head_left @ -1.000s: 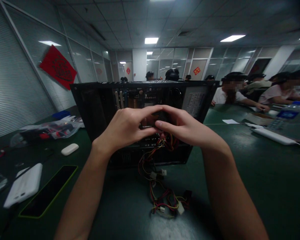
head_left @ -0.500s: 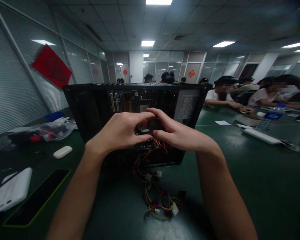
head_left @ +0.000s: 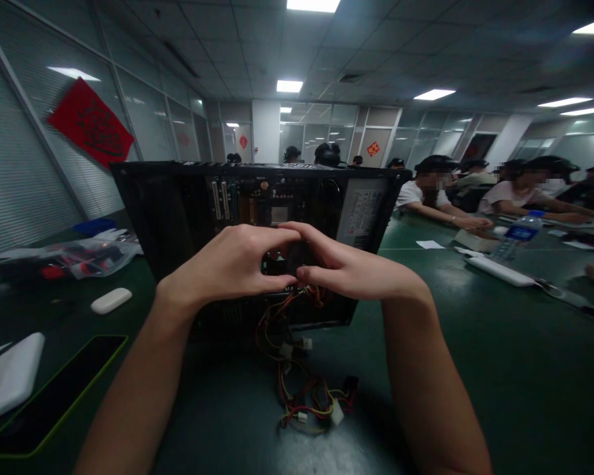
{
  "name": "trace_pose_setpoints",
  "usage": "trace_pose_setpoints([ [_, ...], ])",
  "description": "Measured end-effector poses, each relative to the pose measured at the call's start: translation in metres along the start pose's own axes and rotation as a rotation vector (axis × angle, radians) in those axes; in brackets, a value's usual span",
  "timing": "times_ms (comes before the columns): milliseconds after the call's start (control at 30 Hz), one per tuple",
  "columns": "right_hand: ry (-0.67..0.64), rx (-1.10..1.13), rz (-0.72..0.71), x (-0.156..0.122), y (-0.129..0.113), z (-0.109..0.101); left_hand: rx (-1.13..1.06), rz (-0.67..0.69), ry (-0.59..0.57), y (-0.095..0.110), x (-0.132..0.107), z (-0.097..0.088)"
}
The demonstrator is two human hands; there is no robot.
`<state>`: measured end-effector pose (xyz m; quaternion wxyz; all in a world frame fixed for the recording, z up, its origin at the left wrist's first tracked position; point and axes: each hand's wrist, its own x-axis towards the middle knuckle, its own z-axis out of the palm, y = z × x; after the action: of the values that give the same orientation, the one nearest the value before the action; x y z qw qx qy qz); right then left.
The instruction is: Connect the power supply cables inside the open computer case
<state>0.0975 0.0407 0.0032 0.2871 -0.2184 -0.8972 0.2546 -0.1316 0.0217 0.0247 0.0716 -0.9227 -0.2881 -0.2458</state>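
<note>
An open black computer case (head_left: 143, 218) stands on the table in front of me, its motherboard (head_left: 277, 198) and power supply (head_left: 366, 208) showing inside. My left hand (head_left: 242, 257) and my right hand (head_left: 341, 264) meet before the opening, thumbs and fingers curved towards each other. Between their fingertips sits a small black part (head_left: 296, 254), mostly covered by the fingers; its kind is not clear. Both hands grip at it from either side. Red, yellow and black power cables (head_left: 317, 402) with white and black connectors hang from the case and lie on the table.
On the left lie a phone with a green edge (head_left: 59, 389), a white device (head_left: 10, 376), a white oval case (head_left: 111, 300) and a plastic bag (head_left: 79, 257). A water bottle (head_left: 517, 234) and a white bar (head_left: 499, 270) are at the right, with people (head_left: 430, 191) seated beyond.
The whole scene has shifted slightly left in view as the head turned a little. The hands keep the same pose around the small black part. Another person's hand now shows at the right edge.
</note>
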Motion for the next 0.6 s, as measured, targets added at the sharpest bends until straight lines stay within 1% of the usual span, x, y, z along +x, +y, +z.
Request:
trace_pose_setpoints([
  [133, 0.002, 0.041, -0.042, 0.0009, 0.0010, -0.0024, -0.009, -0.018, -0.011, 0.0008, -0.0002, -0.0006],
  [333, -0.004, 0.055, -0.004, 0.0031, 0.0007, -0.0014, -0.020, -0.047, -0.024, 0.0019, 0.0007, -0.0009],
  [467, 0.026, 0.071, -0.006, 0.0029, -0.0007, -0.0013, -0.157, -0.075, -0.046, 0.0030, 0.0028, 0.0008],
  [600, 0.041, 0.074, -0.011, 0.0026, -0.0014, -0.0012, -0.274, -0.112, -0.032, 0.0053, 0.0048, 0.0024],
])
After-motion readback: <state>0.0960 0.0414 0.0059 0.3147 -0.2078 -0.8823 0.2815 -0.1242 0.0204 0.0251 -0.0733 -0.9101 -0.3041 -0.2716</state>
